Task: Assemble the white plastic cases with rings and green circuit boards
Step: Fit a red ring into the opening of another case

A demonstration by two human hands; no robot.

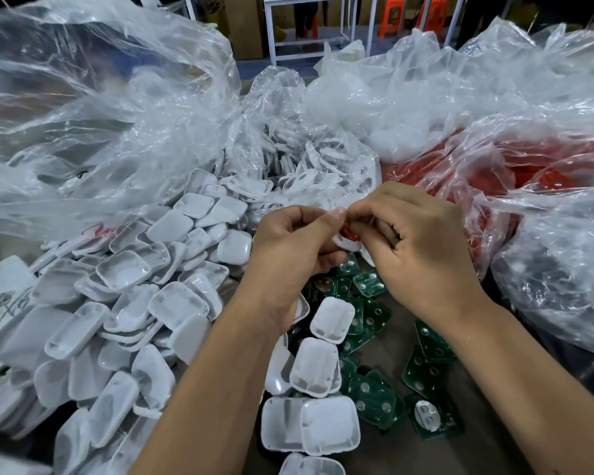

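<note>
My left hand [299,241] and right hand [415,234] pinch a small white plastic case piece [346,242] with a red ring [347,232] between fingertips, raised above the scattered green circuit boards [422,368] for fitting.

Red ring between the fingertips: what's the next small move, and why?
Probably press the red ring down into the white case until it seats. Both the left hand and the right hand pinch the pair together, and the ring looks only partly in. A green board lies just below for afterwards.
</note>
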